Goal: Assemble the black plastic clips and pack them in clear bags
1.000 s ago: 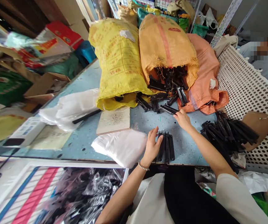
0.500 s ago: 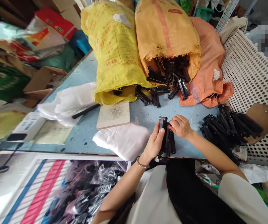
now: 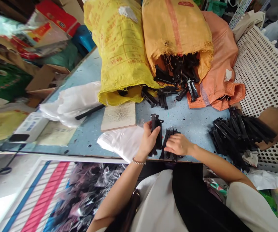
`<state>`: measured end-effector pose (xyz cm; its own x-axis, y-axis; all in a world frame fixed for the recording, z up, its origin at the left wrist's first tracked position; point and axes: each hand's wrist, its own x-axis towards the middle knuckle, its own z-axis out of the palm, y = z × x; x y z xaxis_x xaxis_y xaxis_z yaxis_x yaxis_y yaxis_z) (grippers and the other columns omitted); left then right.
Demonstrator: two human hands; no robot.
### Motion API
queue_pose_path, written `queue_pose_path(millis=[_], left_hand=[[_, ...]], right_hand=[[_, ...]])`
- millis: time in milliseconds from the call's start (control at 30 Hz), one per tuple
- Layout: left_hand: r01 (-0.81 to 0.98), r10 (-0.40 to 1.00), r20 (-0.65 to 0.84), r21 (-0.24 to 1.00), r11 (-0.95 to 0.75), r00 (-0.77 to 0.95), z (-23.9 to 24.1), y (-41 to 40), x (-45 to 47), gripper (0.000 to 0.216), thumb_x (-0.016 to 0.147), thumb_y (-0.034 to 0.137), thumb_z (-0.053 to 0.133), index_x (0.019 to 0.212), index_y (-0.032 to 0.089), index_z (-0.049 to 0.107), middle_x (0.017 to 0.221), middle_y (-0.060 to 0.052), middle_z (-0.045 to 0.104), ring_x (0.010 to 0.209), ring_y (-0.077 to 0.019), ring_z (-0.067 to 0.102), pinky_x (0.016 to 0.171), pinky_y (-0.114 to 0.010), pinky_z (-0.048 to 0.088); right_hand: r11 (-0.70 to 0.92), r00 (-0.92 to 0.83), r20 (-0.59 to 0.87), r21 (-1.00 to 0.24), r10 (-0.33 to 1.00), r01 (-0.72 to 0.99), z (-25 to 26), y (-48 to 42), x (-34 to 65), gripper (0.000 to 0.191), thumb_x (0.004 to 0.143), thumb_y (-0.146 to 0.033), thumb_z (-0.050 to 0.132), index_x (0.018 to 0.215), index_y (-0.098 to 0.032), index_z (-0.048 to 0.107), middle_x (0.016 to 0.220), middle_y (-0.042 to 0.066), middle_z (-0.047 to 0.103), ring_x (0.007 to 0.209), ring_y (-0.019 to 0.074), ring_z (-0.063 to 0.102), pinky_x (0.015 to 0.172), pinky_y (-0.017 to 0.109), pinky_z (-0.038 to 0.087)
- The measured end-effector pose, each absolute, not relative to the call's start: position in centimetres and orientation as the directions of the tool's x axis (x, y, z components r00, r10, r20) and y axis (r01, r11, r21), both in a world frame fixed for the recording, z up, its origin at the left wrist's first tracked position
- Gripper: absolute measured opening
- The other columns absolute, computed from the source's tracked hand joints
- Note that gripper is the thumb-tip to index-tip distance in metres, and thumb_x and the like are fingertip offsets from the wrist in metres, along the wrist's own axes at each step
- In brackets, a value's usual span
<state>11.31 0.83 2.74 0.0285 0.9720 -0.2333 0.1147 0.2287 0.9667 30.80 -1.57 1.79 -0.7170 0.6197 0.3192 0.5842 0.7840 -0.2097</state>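
My left hand (image 3: 149,139) is closed around a long black plastic part (image 3: 156,124), held upright just above the table's front edge. A small peg sticks out at the part's upper right. Just to the right, my right hand (image 3: 178,144) lies over a small group of similar black parts (image 3: 167,137), its fingers curled down onto them. Its fingertips are partly hidden, but they seem to grip one of the parts. Beside my left hand lies a white plastic bag bundle (image 3: 122,141).
A yellow sack (image 3: 122,51), an orange sack (image 3: 177,29) spilling black parts, and a salmon sack (image 3: 222,54) line the back. More black parts (image 3: 238,129) are heaped at right by a perforated white panel (image 3: 262,64). A wooden board (image 3: 118,116) lies left of centre.
My left hand has moved left with a black part in it. My right hand has left that part's side and come down onto the parts near the table edge.
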Motion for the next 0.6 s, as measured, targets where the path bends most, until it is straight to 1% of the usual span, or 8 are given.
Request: queue_pose_path(millis=[67, 133, 200, 233, 300, 400, 500, 600], left_hand=[[0.305, 0.977, -0.213, 0.931, 0.198, 0.016, 0.9, 0.6, 11.0, 0.034, 0.089, 0.043, 0.059, 0.112, 0.018, 0.055, 0.094, -0.005, 0.066, 0.083, -0.0213, 0.067, 0.080, -0.039, 0.058], [0.440, 0.981, -0.185, 0.886, 0.145, 0.050, -1.1, -0.1, 11.3, 0.025, 0.090, 0.036, 0.054, 0.106, 0.017, 0.060, 0.095, -0.009, 0.067, 0.098, -0.0270, 0.066, 0.093, -0.047, 0.054], [0.491, 0.992, -0.093, 0.870, 0.042, 0.081, -3.0, -1.3, 12.3, 0.029, 0.090, 0.028, 0.050, 0.114, 0.015, 0.061, 0.108, -0.014, 0.067, 0.115, -0.0303, 0.061, 0.104, -0.053, 0.048], [0.498, 0.996, -0.027, 0.867, -0.020, 0.088, -3.7, -1.9, 12.8, 0.034, 0.091, 0.024, 0.048, 0.121, 0.014, 0.060, 0.116, -0.016, 0.065, 0.121, -0.0307, 0.057, 0.108, -0.054, 0.046], [0.499, 0.992, 0.072, 0.859, -0.117, 0.107, -4.8, -2.8, 13.8, 0.044, 0.092, 0.020, 0.045, 0.135, 0.014, 0.053, 0.128, -0.018, 0.060, 0.128, -0.0302, 0.053, 0.111, -0.056, 0.042], [0.480, 0.984, 0.115, 0.861, -0.166, 0.134, -4.7, -3.2, 14.3, 0.048, 0.094, 0.019, 0.042, 0.142, 0.015, 0.049, 0.136, -0.019, 0.055, 0.132, -0.0298, 0.050, 0.114, -0.057, 0.040], [0.405, 0.984, 0.114, 0.900, -0.160, 0.135, -2.8, -2.3, 14.2, 0.046, 0.097, 0.028, 0.046, 0.142, 0.020, 0.049, 0.143, -0.015, 0.051, 0.139, -0.0290, 0.045, 0.119, -0.055, 0.035], [0.146, 0.977, 0.093, 0.982, -0.122, 0.190, -0.3, -0.9, 14.8, 0.058, 0.098, 0.042, 0.050, 0.152, 0.027, 0.035, 0.154, -0.013, 0.043, 0.144, -0.0273, 0.042, 0.120, -0.051, 0.034]], right_hand=[[0.634, -0.564, 0.292, -0.298, 0.773, 0.714, 2.0, 2.7, 32.8, 0.036, 0.105, -0.039, 0.041, 0.083, -0.020, 0.062, 0.077, 0.005, 0.064, 0.073, 0.0185, 0.058, 0.067, 0.031, 0.043], [0.322, -0.210, 0.326, -0.341, 0.922, 0.883, 2.4, 7.9, 35.6, 0.029, 0.105, -0.030, 0.038, 0.104, -0.017, 0.064, 0.103, 0.014, 0.068, 0.097, 0.0237, 0.061, 0.083, 0.036, 0.048], [-0.006, 0.143, 0.329, -0.383, 0.934, 0.924, 2.8, 12.8, 38.5, 0.033, 0.099, -0.020, 0.044, 0.128, -0.010, 0.055, 0.135, 0.023, 0.056, 0.126, 0.0302, 0.051, 0.101, 0.043, 0.042], [-0.153, 0.289, 0.279, -0.422, 0.916, 0.894, 3.0, 14.9, 39.8, 0.040, 0.096, -0.016, 0.046, 0.135, -0.007, 0.050, 0.142, 0.027, 0.050, 0.131, 0.0325, 0.047, 0.105, 0.046, 0.039], [-0.316, 0.447, 0.171, -0.494, 0.878, 0.810, 3.3, 17.7, 42.0, 0.045, 0.092, -0.011, 0.047, 0.136, -0.002, 0.048, 0.141, 0.031, 0.049, 0.133, 0.0361, 0.045, 0.107, 0.050, 0.037], [-0.329, 0.458, 0.107, -0.555, 0.882, 0.764, 3.7, 18.4, 43.4, 0.033, 0.092, -0.012, 0.046, 0.119, -0.001, 0.060, 0.123, 0.030, 0.062, 0.122, 0.0362, 0.055, 0.103, 0.050, 0.041], [-0.254, 0.386, 0.094, -0.607, 0.918, 0.753, 3.2, 15.0, 41.9, 0.029, 0.096, -0.016, 0.039, 0.109, -0.009, 0.065, 0.108, 0.020, 0.070, 0.106, 0.0284, 0.064, 0.095, 0.042, 0.048], [-0.108, 0.254, 0.113, -0.691, 0.961, 0.715, 2.3, 8.1, 38.1, 0.030, 0.100, -0.026, 0.038, 0.114, -0.018, 0.064, 0.110, 0.009, 0.072, 0.101, 0.0216, 0.066, 0.090, 0.034, 0.052]])
